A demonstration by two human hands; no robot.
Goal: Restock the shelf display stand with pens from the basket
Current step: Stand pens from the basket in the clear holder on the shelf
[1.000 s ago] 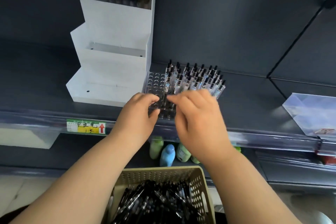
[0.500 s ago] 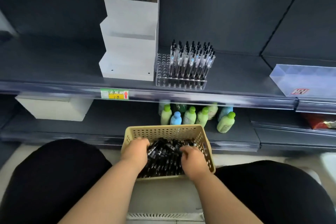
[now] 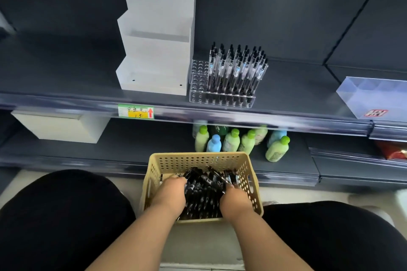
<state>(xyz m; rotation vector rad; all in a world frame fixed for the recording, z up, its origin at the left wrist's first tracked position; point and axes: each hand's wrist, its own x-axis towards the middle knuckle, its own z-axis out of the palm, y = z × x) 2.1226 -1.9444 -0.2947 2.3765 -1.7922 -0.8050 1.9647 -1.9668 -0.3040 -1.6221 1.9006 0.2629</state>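
Observation:
A beige perforated basket [image 3: 198, 157] sits on the floor between my knees and holds a pile of black pens [image 3: 206, 185]. Both hands are down inside it. My left hand [image 3: 169, 198] curls its fingers into the pens on the left side. My right hand [image 3: 235, 202] curls its fingers around pens on the right side; its fingertips are hidden. On the upper shelf stands the clear acrylic display stand [image 3: 199, 86]. Its right part is filled with several upright pens [image 3: 237, 68], and the holes in its left columns are empty.
A white tiered holder [image 3: 154, 50] stands left of the acrylic stand. A clear bin [image 3: 374, 97] sits at the shelf's right end. Green and blue bottles [image 3: 231, 141] and a cream box [image 3: 61, 126] occupy the lower shelf. A price label [image 3: 135, 111] is on the shelf edge.
A second ago both hands were up at the acrylic stand on the shelf. They came down into the basket, and my view pulled back. Since half a second ago they have barely shifted.

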